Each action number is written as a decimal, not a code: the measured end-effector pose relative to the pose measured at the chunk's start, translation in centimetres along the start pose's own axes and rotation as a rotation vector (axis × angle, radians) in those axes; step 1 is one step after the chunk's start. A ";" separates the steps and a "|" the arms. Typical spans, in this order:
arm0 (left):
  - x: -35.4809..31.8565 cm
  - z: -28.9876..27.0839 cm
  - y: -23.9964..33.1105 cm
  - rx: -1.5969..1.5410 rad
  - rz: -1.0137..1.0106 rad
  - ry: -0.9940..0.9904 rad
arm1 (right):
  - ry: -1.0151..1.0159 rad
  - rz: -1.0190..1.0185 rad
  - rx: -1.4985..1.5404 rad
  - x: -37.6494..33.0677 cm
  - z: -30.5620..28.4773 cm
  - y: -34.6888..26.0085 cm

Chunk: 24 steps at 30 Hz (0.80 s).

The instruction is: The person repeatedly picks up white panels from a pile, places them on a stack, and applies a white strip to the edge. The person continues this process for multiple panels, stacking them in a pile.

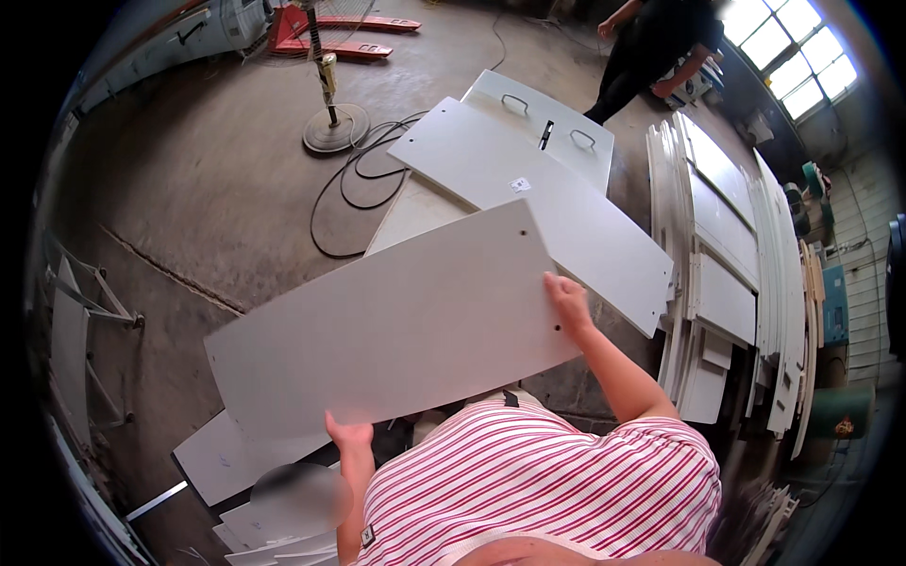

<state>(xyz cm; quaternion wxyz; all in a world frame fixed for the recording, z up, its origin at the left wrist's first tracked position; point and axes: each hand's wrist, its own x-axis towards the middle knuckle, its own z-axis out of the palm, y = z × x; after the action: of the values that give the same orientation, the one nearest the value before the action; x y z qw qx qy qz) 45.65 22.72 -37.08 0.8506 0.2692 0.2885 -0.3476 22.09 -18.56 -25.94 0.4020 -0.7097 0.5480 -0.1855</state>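
A large white rectangular panel (387,316) with small dark holes near its ends is held tilted in front of my body. My right hand (568,300) grips its right edge, fingers mostly behind the board. Under the near edge, toward the left, my left hand (349,432) supports it, thumb at the edge and the other fingers largely hidden. Beyond it lies another white panel (528,179) with corner holes and a small printed label. That one rests across a white board with two metal handles (585,140).
Stacks of white boards (717,217) stand on the right. A fan base (336,128) with a black cable (344,189) sits on the floor ahead, near a red pallet jack (354,47). A person in dark clothes (642,57) is at the far right. More boards (222,457) lie at lower left.
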 end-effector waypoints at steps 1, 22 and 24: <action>0.0 2.0 -0.9 0.063 0.019 -0.060 | 0.052 0.036 -0.047 0.1 -1.9 1.1; 11.1 30.2 -35.3 0.738 -0.341 -0.345 | 0.728 0.540 0.246 -1.1 -25.9 27.6; 14.1 28.5 -34.1 1.023 -0.407 -0.332 | 0.520 0.625 -0.167 1.4 -27.1 29.9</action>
<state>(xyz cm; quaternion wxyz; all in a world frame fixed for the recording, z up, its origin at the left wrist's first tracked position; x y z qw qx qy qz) 37.20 -23.17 -35.81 0.5617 0.5275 -0.0076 -0.6373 -15.33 -32.06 -32.83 0.2282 -0.4688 0.8337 -0.1823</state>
